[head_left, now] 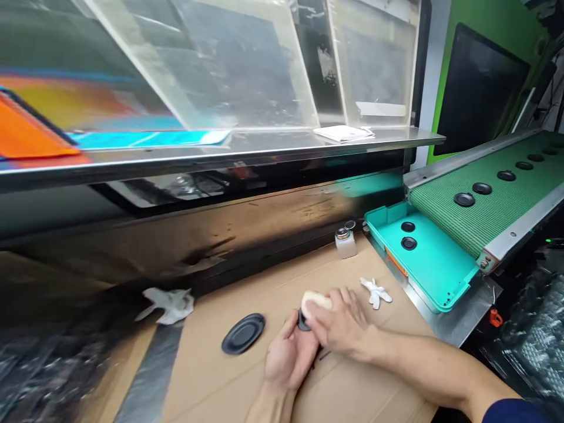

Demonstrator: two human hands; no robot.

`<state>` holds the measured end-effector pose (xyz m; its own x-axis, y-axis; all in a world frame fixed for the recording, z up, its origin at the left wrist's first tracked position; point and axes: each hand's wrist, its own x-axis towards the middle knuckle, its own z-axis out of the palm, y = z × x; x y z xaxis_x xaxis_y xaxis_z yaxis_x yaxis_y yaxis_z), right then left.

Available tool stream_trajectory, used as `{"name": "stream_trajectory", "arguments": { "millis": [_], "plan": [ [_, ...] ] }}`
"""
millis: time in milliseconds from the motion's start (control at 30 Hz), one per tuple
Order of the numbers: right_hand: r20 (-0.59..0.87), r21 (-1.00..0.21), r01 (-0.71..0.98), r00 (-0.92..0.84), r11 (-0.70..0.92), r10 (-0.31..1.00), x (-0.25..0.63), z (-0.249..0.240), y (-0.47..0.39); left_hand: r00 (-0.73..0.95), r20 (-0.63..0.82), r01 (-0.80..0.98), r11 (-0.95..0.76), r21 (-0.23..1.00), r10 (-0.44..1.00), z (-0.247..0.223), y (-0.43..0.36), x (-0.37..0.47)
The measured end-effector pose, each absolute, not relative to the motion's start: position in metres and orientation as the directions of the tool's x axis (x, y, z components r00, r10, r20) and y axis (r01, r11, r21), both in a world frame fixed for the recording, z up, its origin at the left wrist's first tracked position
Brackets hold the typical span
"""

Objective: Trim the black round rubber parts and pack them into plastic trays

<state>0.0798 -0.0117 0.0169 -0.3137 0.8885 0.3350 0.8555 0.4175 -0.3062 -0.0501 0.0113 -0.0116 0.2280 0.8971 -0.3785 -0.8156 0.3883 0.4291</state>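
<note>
My left hand [288, 355], palm up, is closed on a small black disc [304, 320], mostly hidden behind the fingers. In my right hand [346, 320] is a pale cream sponge-like pad [316, 301], pressed against or just over the black disc. Both hands meet above the brown cardboard [211, 382] that covers the bench. To the left of my hands lies a larger oval black part [243, 333] with a raised rim. A crumpled white cloth or glove piece [376, 292] rests just right of my right hand.
At the right, a green conveyor belt [497, 217] carries several black discs toward a teal tray [440, 273] holding two more. A small whitish bottle with a metal top [345, 242] stands behind my hands. Crumpled white material [170, 305] lies left. A metal shelf edge [247, 151] overhangs the back.
</note>
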Motion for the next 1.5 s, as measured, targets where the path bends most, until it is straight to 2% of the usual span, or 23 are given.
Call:
{"name": "stream_trajectory", "arguments": {
  "millis": [67,167,300,400,600,767,900,967,1100,1167,1233,1333,1433,1500],
  "plan": [
    [0.327,-0.309,0.882,-0.253,0.357,0.91,0.082,0.019,-0.011,0.229,-0.38,-0.812,0.391,0.433,0.896,-0.012,0.012,-0.048],
    [0.335,-0.297,0.855,-0.325,0.426,0.885,0.086,0.02,-0.013,0.249,-0.401,-0.799,0.421,0.43,0.882,-0.008,0.011,-0.043],
    [0.298,-0.319,0.882,-0.255,0.347,0.92,0.088,0.017,-0.016,0.161,-0.422,-0.814,0.362,0.454,0.892,0.0,0.008,-0.034],
    [0.304,-0.303,0.848,-0.347,0.436,0.887,0.088,0.016,-0.013,0.181,-0.423,-0.802,0.382,0.459,0.888,0.004,0.007,-0.03],
    [0.306,-0.325,0.904,-0.179,0.279,0.935,0.104,0.013,0.008,0.098,-0.398,-0.787,0.316,0.53,0.912,0.004,0.01,-0.035],
    [0.272,-0.326,0.92,-0.128,0.216,0.954,0.125,0.005,0.019,0.101,-0.358,-0.871,0.256,0.419,0.928,0.011,0.009,-0.057],
    [0.209,-0.251,0.904,-0.3,0.348,0.931,0.127,0.013,0.016,0.16,-0.311,-0.917,0.258,0.303,0.937,0.02,0.006,-0.066],
    [0.22,-0.212,0.91,-0.312,0.357,0.924,0.127,0.023,0.013,0.176,-0.303,-0.922,0.264,0.282,0.937,0.022,0.005,-0.067],
    [0.299,-0.099,0.987,-0.094,0.129,0.949,0.139,0.038,0.016,0.24,-0.296,-0.919,0.315,0.237,0.925,0.025,0.004,-0.068],
    [0.235,-0.045,0.999,-0.005,0.016,0.972,0.149,0.038,0.023,0.29,-0.312,-0.914,0.359,0.192,0.905,0.026,0.004,-0.068],
    [0.12,-0.018,0.999,0.033,-0.031,0.992,0.158,0.035,0.031,0.317,-0.345,-0.906,0.39,0.164,0.883,0.026,0.003,-0.068],
    [0.066,-0.099,0.995,-0.007,0.014,0.998,0.165,0.032,0.039,0.329,-0.396,-0.893,0.419,0.164,0.857,0.028,0.002,-0.068],
    [0.199,-0.324,0.909,-0.205,0.262,0.958,0.164,0.036,0.039,0.364,-0.415,-0.861,0.471,0.191,0.834,0.03,0.002,-0.066],
    [0.289,-0.455,0.789,-0.307,0.413,0.907,0.157,0.04,0.035,0.372,-0.43,-0.815,0.511,0.272,0.823,0.028,0.002,-0.063]
  ]
}}
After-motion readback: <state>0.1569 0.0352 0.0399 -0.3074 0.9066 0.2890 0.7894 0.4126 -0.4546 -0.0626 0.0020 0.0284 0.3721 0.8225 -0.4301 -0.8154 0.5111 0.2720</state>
